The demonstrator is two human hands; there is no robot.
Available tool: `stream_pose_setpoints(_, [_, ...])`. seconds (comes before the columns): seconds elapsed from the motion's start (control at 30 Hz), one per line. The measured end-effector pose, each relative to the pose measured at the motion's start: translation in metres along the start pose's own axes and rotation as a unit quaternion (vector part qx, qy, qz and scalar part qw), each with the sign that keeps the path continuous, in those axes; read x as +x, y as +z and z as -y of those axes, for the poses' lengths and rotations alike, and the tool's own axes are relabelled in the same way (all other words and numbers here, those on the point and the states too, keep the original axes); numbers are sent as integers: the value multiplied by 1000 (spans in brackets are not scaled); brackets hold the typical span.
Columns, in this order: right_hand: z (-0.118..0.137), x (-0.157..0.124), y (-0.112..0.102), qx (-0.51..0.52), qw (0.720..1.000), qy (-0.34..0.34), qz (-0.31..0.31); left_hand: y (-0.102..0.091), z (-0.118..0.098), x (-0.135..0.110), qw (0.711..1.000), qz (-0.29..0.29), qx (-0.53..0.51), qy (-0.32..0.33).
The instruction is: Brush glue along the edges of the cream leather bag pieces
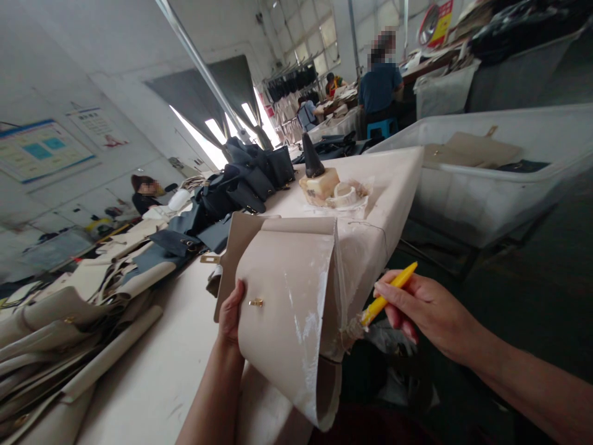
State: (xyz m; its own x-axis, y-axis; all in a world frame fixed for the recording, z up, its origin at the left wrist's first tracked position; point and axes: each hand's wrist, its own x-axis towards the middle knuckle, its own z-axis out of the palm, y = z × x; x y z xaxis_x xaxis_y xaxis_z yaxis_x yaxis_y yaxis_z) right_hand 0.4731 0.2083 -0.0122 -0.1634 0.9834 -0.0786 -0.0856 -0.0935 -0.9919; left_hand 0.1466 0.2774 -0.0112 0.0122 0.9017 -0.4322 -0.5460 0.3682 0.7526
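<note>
My left hand (230,313) grips the left edge of a beige leather bag piece (282,296) with a small gold clasp, holding it curved over the table's corner; white glue streaks its right side. My right hand (419,309) pinches a yellow-handled brush (386,292), its tip touching the glue-smeared right edge of the piece. Behind the piece, on the table, stand a glue block with a dark cone on top (316,176) and a round glue-covered lid or dish (345,194).
The long cream table (152,371) carries piles of beige pieces (60,321) at left and dark navy bags (245,179) further back. A white plastic bin (486,185) with flat pieces stands to the right. One person sits at far left, others work at the back.
</note>
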Motion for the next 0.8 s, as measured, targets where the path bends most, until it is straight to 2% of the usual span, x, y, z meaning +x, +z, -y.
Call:
stream_pose_setpoints(0.13, [-5, 0, 10, 102, 993, 50, 20, 2, 1, -2, 1000, -2, 7, 4])
stream_pose_setpoints(0.27, [-16, 3, 18, 100, 990, 90, 46, 6, 1, -4, 1000, -16, 3, 6])
stream_pose_setpoints(0.5, [-3, 1, -1, 133, 990, 53, -6, 1, 2, 0, 1000, -1, -1, 9])
stream_pose_setpoints(0.57, [-4, -2, 1, 135, 989, 52, -10, -1, 2, 2, 1000, 8, -1, 5])
stream_pose_setpoints(0.7, [-15, -8, 14, 75, 995, 64, 25, -4, 2, 3, 1000, 28, 2, 0])
stream_pose_setpoints(0.8, [-15, -11, 11, 74, 995, 61, 3, -5, 1, 4, 999, 33, -1, 9])
